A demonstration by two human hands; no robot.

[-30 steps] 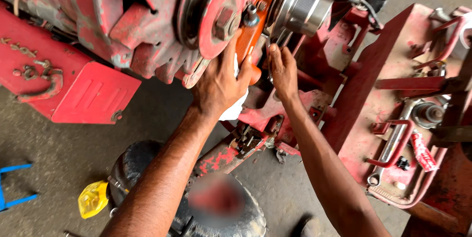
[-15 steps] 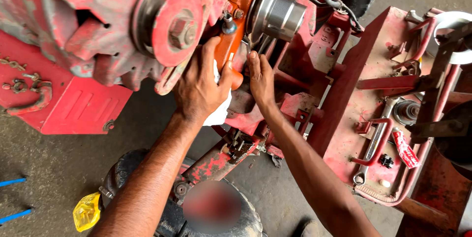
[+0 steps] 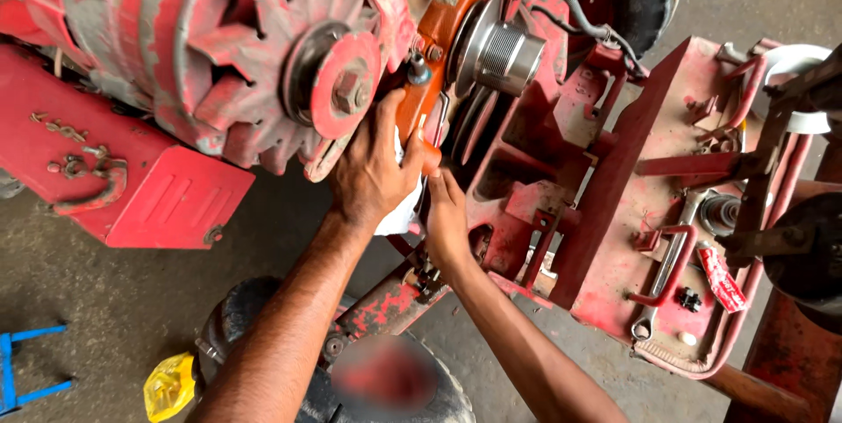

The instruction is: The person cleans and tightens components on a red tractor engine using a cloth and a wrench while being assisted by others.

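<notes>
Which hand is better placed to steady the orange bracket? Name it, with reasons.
Left. The left hand already wraps the orange bracket, a white cloth under its palm. The right hand sits lower, only fingertips near its bottom end.

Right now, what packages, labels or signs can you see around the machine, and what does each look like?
Red tube or sachet: lies in the red tray at right, slim, red with white markings.
Yellow packet: on the floor at lower left, crumpled, bright yellow.
No signs or screens in view.
</notes>
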